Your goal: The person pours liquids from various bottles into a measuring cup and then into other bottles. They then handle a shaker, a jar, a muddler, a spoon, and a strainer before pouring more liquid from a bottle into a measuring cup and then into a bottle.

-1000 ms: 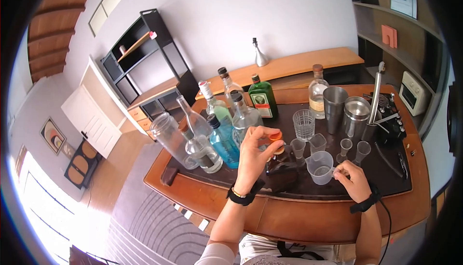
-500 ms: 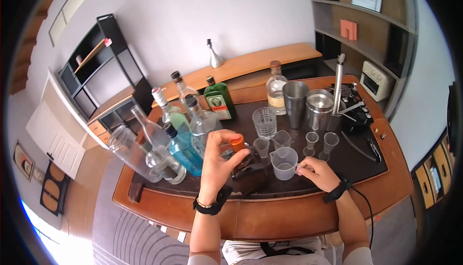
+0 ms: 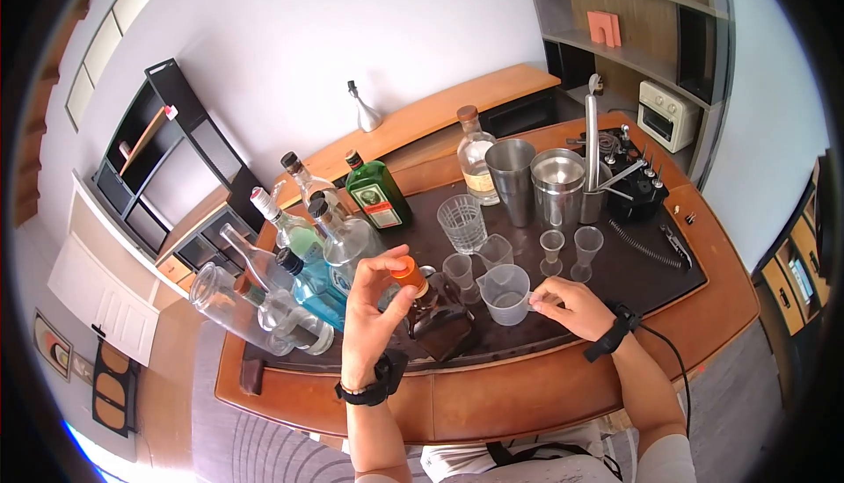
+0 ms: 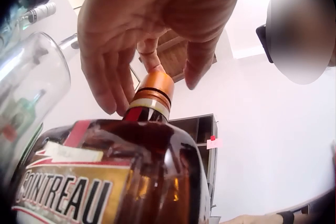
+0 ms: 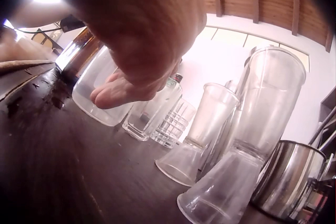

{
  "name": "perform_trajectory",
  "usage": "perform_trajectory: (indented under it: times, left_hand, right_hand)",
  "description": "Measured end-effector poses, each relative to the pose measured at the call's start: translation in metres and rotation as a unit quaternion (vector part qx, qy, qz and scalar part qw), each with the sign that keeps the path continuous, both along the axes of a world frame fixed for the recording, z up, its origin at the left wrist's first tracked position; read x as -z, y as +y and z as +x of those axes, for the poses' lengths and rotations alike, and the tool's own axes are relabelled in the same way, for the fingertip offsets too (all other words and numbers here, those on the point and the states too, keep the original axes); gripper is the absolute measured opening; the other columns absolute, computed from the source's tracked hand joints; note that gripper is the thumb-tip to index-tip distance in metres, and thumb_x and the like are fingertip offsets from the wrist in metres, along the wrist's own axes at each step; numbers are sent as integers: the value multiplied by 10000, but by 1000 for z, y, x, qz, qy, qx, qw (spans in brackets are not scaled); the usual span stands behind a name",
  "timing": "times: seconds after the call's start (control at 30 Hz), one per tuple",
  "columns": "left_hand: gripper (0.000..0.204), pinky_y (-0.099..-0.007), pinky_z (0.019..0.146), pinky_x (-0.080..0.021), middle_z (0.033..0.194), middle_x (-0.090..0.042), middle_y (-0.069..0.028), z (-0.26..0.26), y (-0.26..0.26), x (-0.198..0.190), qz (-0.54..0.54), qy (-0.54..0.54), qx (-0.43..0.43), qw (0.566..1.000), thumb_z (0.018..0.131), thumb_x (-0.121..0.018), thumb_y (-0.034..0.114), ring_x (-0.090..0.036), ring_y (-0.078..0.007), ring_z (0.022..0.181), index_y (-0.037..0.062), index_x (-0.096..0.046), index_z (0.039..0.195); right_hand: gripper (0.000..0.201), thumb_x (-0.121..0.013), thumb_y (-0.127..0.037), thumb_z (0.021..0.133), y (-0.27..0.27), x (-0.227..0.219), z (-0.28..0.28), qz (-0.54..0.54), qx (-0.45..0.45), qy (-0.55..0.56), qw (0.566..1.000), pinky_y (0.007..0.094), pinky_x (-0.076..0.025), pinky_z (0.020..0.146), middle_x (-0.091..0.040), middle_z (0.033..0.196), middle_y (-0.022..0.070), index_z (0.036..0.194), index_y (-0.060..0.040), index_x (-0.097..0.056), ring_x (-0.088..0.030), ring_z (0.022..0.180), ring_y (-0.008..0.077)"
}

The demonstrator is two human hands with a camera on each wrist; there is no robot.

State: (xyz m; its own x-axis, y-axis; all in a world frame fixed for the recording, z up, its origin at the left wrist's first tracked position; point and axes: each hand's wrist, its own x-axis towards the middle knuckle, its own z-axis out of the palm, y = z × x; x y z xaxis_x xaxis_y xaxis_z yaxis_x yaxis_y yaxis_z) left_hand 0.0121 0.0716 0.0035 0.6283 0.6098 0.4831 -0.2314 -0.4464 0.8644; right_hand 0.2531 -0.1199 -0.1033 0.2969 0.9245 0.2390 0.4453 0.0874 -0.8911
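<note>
My left hand point(image 3: 367, 312) is at the orange cap point(image 3: 405, 270) of a squat brown Cointreau bottle point(image 3: 440, 325), which stands upright. In the left wrist view, a fingertip touches the top of the cap point(image 4: 157, 82), while the thumb stands apart from it at the side. The other fingers hang behind the bottle's neck. My right hand point(image 3: 571, 307) pinches the handle of a translucent plastic measuring cup point(image 3: 505, 294), which stands on the dark mat. The right wrist view shows that hand point(image 5: 142, 45) overlapping the cup.
Several bottles stand on the left, including a blue one point(image 3: 312, 285) and a green one point(image 3: 378, 193). Clear jiggers point(image 3: 585, 250), a cut-glass tumbler point(image 3: 462, 224) and steel shaker tins point(image 3: 512, 184) stand behind and right of the cup. A corked bottle point(image 3: 477, 162) is farther back.
The head view has swung right. My left hand and the orange cap sit lower relative to the measuring cup, and more of the brown bottle shows. My right hand keeps its pinch.
</note>
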Motion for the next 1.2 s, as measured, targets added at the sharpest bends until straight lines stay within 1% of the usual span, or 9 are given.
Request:
perform_trajectory:
  times: [0.1, 0.4, 0.5, 0.6, 0.7, 0.83, 0.93, 1.13, 1.2]
  left_hand:
    - [328, -296, 951, -488, 1030, -569, -27, 5, 5, 9, 51, -6, -47, 998, 829, -771, -14, -606, -163, 1034, 69, -593, 1093]
    - [276, -326, 944, -484, 1237, -623, -74, -4, 6, 1, 10, 39, -30, 999, 860, -737, -9, -608, -162, 1064, 53, -590, 1085]
    - [250, -334, 964, -476, 1214, -632, -73, 0, 0, -2, -8, 15, -17, 1000, 870, -717, -13, -607, -163, 1069, 52, -588, 1074]
    - [224, -328, 971, -472, 1213, -637, -86, 2, 4, 6, 79, 31, -52, 995, 886, -678, -28, -606, -166, 1079, 53, -581, 1070]
    - [221, -326, 977, -471, 1222, -636, -98, 5, 1, 0, 74, 59, -82, 992, 889, -642, -50, -606, -169, 1085, 54, -573, 1072]
    - [261, -335, 983, -474, 1221, -637, -110, 0, 4, -5, 53, 69, -33, 996, 879, -640, -51, -610, -177, 1091, 58, -574, 1107]
    - [311, -343, 989, -474, 1163, -647, -104, 6, -4, -5, 26, 26, -57, 998, 876, -686, -5, -616, -180, 1071, 64, -572, 1157]
    - [397, -328, 925, -496, 1047, -640, -60, 8, 1, -7, 88, 99, -122, 984, 853, -766, 60, -627, -170, 995, 58, -569, 1198]
    - [395, -316, 902, -500, 1056, -648, -57, 6, -2, -11, 62, 104, -106, 987, 856, -763, 56, -629, -162, 982, 54, -571, 1201]
  right_hand:
    - [185, -653, -169, 969, 0, 2, 0, 11, 0, -1, 1000, 332, -550, 787, -686, 984, 117, 1039, 0, -624, -708, 883, 215]
    - [175, -658, -175, 962, -3, -1, 0, 9, 6, -9, 1000, 340, -544, 791, -680, 969, 115, 1020, -16, -613, -706, 881, 229]
    - [171, -659, -171, 958, -3, 2, 0, 9, 6, -21, 1000, 342, -542, 790, -679, 967, 116, 1020, -19, -613, -702, 871, 231]
    - [173, -660, -172, 955, -3, 2, 0, 13, 6, -25, 1000, 344, -541, 791, -677, 964, 117, 1024, -20, -613, -698, 867, 234]
    - [155, -658, -147, 957, -4, 1, 0, 7, 6, -30, 999, 332, -539, 797, -676, 989, 100, 1033, -16, -622, -699, 886, 204]
    - [153, -655, -143, 962, -5, -1, 0, -6, 8, -38, 999, 326, -534, 792, -669, 1002, 90, 1042, -15, -625, -697, 893, 190]
    - [159, -654, -150, 964, -5, 0, 0, 1, 7, -28, 1000, 326, -531, 787, -662, 994, 89, 1046, -17, -625, -693, 887, 191]
    - [153, -653, -147, 964, -5, 2, 1, 2, 3, -23, 1000, 324, -531, 788, -658, 991, 88, 1041, -19, -625, -691, 887, 190]
    - [153, -652, -150, 964, -5, 3, 1, 0, 5, -31, 999, 325, -533, 787, -658, 993, 88, 1038, -19, -624, -692, 883, 191]
